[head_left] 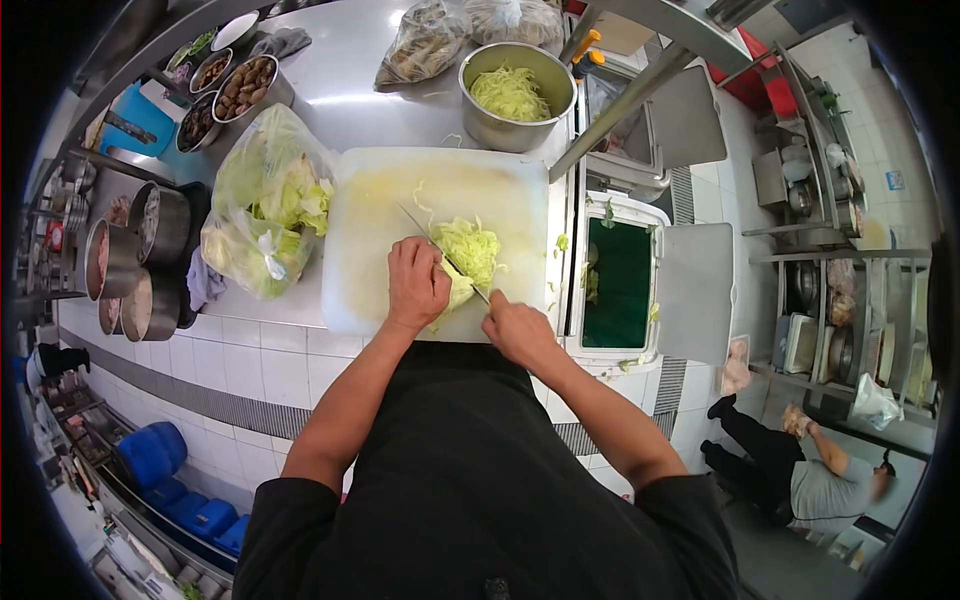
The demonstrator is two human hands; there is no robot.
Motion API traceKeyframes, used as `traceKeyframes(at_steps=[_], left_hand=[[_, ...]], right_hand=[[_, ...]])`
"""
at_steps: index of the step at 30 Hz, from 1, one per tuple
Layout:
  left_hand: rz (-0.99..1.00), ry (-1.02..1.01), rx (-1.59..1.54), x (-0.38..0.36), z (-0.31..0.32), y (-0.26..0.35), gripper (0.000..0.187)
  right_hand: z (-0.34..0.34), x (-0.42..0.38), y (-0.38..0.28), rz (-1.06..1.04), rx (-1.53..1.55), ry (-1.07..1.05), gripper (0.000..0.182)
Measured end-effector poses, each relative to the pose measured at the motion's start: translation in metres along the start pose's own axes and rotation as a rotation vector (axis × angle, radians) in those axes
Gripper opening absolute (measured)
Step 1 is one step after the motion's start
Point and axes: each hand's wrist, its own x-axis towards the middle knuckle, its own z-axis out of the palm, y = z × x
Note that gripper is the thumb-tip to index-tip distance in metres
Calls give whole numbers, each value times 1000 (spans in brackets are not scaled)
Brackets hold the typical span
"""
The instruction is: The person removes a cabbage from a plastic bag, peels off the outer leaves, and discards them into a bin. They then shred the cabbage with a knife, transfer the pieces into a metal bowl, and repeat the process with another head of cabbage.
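Note:
My right hand (517,325) is closed around the handle of a knife (414,220), whose blade slants up and left across the board. Curled fingers of my left hand (417,283) press on a piece of pale green lettuce (457,292) right beside the blade. Past the blade lies a heap of shredded lettuce (468,248), with a few loose strands around it. All of this rests on a white cutting board (365,215) with yellowish stains. My fingers hide part of the lettuce piece.
A metal pot (508,136) of shreds stands behind the board. Left of it sits a plastic bag of lettuce (270,210). A green-lined bin (615,290) is at the right, below a slanting metal post (610,105). Another person (800,470) is at lower right.

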Motion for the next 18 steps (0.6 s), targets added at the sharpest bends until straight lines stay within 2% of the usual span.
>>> traceKeyframes(at_steps=[2,5,10,12,16,18], left_hand=[[6,16,10,4,1,-3,19],[3,15,-14,3,1,-1,19],[-9,-9,-104,0,-6,-2,21],[12,31,-59,-1,-3,-2,22],[-17,-4,-25,-4,-1,-3,22],[1,10,-30,-2,0,-4,21]], right_hand=[[-5,20,-2,-22,-18,3,26],[-26,8,-11,2,-13,-25,27],[-86,-50,-35,23,-15,-89,26],[-98,-66,-39,58,-18,-193,26],[-94,-69,-41,78,-22,-208,27],[-64,-50,-35,27,2,-108,26]])
